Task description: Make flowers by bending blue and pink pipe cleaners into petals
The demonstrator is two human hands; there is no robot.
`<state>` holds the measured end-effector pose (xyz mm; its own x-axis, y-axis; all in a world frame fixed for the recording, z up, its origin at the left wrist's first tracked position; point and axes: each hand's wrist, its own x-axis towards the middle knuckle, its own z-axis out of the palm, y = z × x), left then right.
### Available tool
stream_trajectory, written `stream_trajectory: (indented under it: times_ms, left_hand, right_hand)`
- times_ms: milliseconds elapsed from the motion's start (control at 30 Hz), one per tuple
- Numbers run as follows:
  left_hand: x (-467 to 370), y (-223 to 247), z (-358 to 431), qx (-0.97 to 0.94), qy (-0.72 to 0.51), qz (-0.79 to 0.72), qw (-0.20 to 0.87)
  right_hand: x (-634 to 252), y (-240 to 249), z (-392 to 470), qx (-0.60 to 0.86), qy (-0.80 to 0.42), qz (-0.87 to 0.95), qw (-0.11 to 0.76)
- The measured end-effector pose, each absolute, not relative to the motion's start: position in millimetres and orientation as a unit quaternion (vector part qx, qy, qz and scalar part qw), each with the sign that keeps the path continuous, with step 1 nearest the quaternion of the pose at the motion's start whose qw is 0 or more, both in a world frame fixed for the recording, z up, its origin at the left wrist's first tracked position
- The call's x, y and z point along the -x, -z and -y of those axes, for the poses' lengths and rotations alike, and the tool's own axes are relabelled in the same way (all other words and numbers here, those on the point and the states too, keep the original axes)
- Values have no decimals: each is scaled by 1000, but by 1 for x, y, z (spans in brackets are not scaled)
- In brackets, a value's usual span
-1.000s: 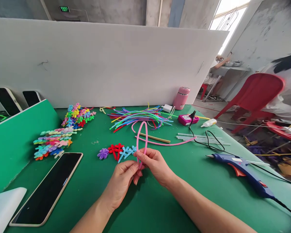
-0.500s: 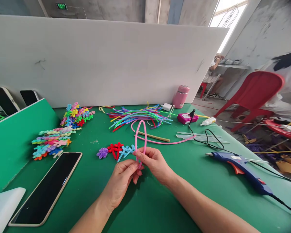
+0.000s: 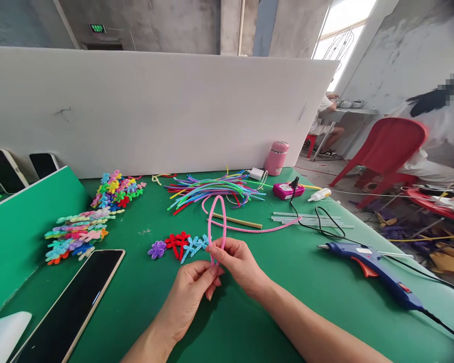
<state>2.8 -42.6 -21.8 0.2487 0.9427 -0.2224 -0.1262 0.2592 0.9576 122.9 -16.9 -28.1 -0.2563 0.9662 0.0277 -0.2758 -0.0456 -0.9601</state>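
Note:
A pink pipe cleaner [image 3: 225,224] is bent into a tall narrow loop that stands up between my hands. My left hand [image 3: 192,290] pinches its lower end, thumb over fingers. Just above and to the right, my right hand [image 3: 237,258] is closed on the loop's lower sides. Behind the loop a long pink strand [image 3: 261,231] curves over the table; whether it joins the loop I cannot tell. Light blue pipe-cleaner shapes [image 3: 193,247], red ones [image 3: 178,243] and a purple flower [image 3: 157,249] lie just beyond my left hand.
Loose coloured pipe cleaners [image 3: 212,189] lie at the back, finished flowers [image 3: 117,189] at the left. A blue glue gun [image 3: 374,267] with its cord, clear glue sticks [image 3: 306,219] and a pink bottle [image 3: 277,159] are on the right. A phone [image 3: 71,302] lies front left.
The whole view has shifted slightly, so the scene sits lower in the picture. Both hands keep the same grip on the pink loop.

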Motion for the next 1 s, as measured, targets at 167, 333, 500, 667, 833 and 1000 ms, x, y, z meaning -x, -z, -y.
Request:
stream_trajectory:
  times_ms: [167,333,500,667,833,1000]
  left_hand:
    - [-3,24,43,-467,-390,-463,645]
    - [-2,27,44,-499,-362,-463,636]
    - [-1,26,45,-508,-356,-452,641]
    - [0,24,46,-531,-337,-450,634]
    - [-4,19,51,-563,-317,-458,610]
    - [-7,15,54,-595,-311,-458,582]
  right_hand:
    - [-127,15,8,399,-569,454,557]
    - [-135,-9,-13,372,-536,393,648]
    - [-144,-23,-30,375,-463,411,690]
    - [-142,-25,-34,370,-452,412,699]
    - [-130,-21,-35,361,-488,353,712]
    - [-123,-19,-39,368,-525,307,703]
